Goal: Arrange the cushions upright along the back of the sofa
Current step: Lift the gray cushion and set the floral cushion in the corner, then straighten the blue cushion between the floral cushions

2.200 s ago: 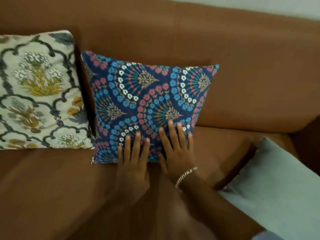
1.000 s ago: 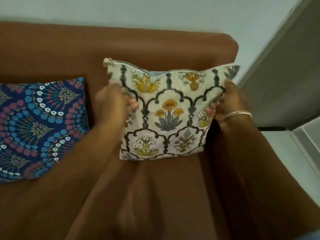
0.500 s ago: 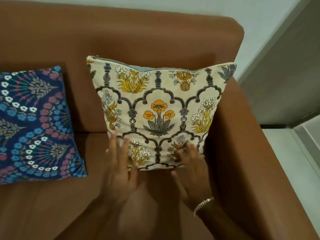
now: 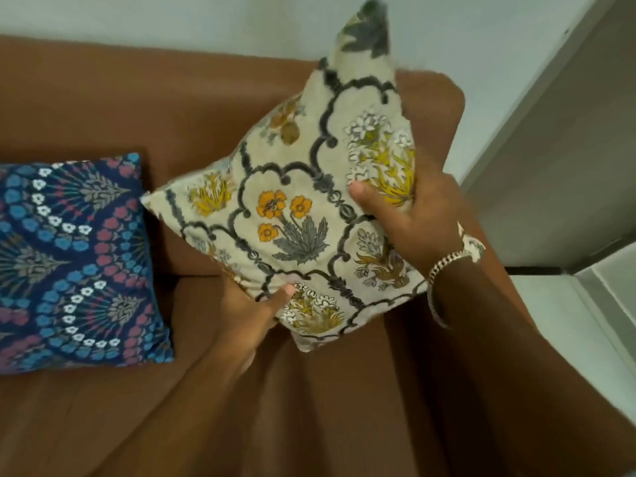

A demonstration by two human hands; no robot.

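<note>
A cream cushion point(image 4: 303, 208) with grey arches and yellow flowers is lifted off the brown sofa point(image 4: 144, 108) and tilted onto one corner, like a diamond. My left hand point(image 4: 251, 315) grips its lower left edge, thumb on the front. On the cushion's right side, my right hand point(image 4: 416, 218), with a bracelet at the wrist, holds it with the thumb pressed onto the front. A blue cushion point(image 4: 75, 263) with red and blue fan patterns leans upright against the sofa back at the left.
The sofa's right armrest point(image 4: 447, 98) rises just behind my right hand. A pale wall point(image 4: 172, 18) runs behind the sofa. A grey door frame point(image 4: 550, 115) and light floor point(image 4: 568, 325) lie to the right.
The cream cushion stood upright against the sofa back with both hands at its lower edge; now both hands grip it, lifted and rotated onto a corner.
</note>
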